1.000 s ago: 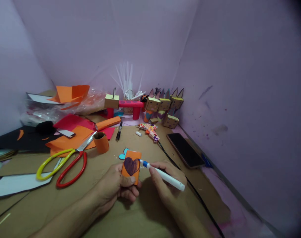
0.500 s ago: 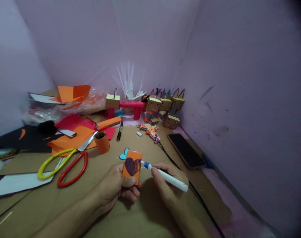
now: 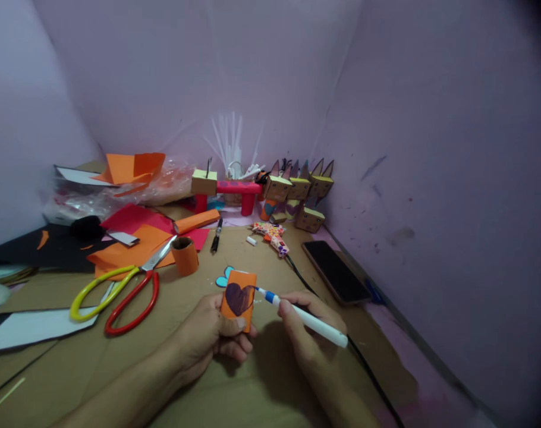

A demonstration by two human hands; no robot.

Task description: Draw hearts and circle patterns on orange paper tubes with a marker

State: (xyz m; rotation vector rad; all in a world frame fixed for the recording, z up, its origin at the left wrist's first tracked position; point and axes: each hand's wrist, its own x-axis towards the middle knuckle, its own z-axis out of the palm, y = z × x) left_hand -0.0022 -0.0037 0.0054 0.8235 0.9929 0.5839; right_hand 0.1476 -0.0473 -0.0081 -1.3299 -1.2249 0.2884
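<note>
Orange block (image 3: 238, 302), marked with a dark purple heart, is held a little above the cardboard sheet (image 3: 257, 398) that covers the counter. The grip of the left hand (image 3: 223, 328) is closed on the block's lower part, the thumb lying across the front and the other fingers curled behind and below. The grip of the right hand (image 3: 317, 351) is pinched round a white marker (image 3: 313, 321) with a blue collar, its tip at the block's right edge; whether it touches, I cannot tell.

Just behind the block, and partly hidden by it, lies a light-blue cut-out (image 3: 222, 280) with a dark outline. An orange tube (image 3: 185, 258) stands beyond the left hand, beside the blades of the scissors (image 3: 146, 271), which have one yellow and one red handle. A black pen (image 3: 216, 236) and a small white cylinder (image 3: 251, 241) lie farther back. A black cord (image 3: 368, 371) passes behind the right hand, which hides part of it. Near that hand lies a phone (image 3: 336, 271), with cardboard box heads (image 3: 310, 220) beyond.
</note>
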